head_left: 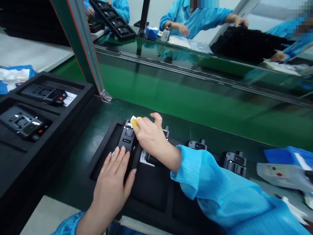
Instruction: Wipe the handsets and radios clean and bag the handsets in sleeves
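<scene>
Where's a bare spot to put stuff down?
The smooth dark-green tabletop is bare between the left black foam tray and the middle black foam tray. It's crowded around the left hand, right hand and black rectangular device, and, far right, by the blue box and whitish plastic bottle.

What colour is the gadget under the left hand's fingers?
The gadget is dark grey, nearly black; it shows best in the head view.

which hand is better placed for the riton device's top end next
Probably the right hand: it is at the top of the Riton device, a white scrap at its fingertips, while the left hand lies over the lower part.
</scene>
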`<state>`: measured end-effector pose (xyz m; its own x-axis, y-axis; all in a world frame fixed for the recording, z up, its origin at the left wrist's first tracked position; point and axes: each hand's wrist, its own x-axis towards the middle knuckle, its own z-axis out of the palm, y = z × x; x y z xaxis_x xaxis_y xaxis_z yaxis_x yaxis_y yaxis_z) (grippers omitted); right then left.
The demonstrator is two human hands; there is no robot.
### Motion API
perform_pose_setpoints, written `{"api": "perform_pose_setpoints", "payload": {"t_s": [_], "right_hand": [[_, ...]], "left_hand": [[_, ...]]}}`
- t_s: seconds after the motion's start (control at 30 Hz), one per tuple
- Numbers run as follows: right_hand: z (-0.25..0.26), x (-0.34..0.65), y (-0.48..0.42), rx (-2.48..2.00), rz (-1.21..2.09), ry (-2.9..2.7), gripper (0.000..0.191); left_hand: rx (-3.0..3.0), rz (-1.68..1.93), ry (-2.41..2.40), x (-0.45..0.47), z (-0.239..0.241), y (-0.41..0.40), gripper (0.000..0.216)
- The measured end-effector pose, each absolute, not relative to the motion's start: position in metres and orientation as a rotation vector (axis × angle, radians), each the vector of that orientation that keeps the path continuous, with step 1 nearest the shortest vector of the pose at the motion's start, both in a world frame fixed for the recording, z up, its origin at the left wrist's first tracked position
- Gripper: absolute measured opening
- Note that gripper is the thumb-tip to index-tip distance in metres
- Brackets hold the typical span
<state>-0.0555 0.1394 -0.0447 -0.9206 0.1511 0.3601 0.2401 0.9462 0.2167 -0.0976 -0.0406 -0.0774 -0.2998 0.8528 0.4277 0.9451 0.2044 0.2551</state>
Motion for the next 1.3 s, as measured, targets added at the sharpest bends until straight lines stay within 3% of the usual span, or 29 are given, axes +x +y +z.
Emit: {"api": "perform_pose_setpoints", "payload": {"t_s": [0.27,0.53,1.3], "right_hand": [[-0.043,-0.028,0.139,-0.404,-0.542,-2.574,0.035],[-0.053,-0.038,0.103,-0.034,-0.317,-2.660,0.026],[-0.051,-0.026,0.099,-0.115,-0.390,-2.616,0.034]], "left_hand": [[-1.713,-0.682,-2.259,-0.097,-0.079,-0.041,0.038],[-1.671,-0.702,-2.265,-0.095,-0.081,-0.043,0.039],[-1.671,-0.727,-2.265,-0.096,-0.079,-0.042,0.036]]}}
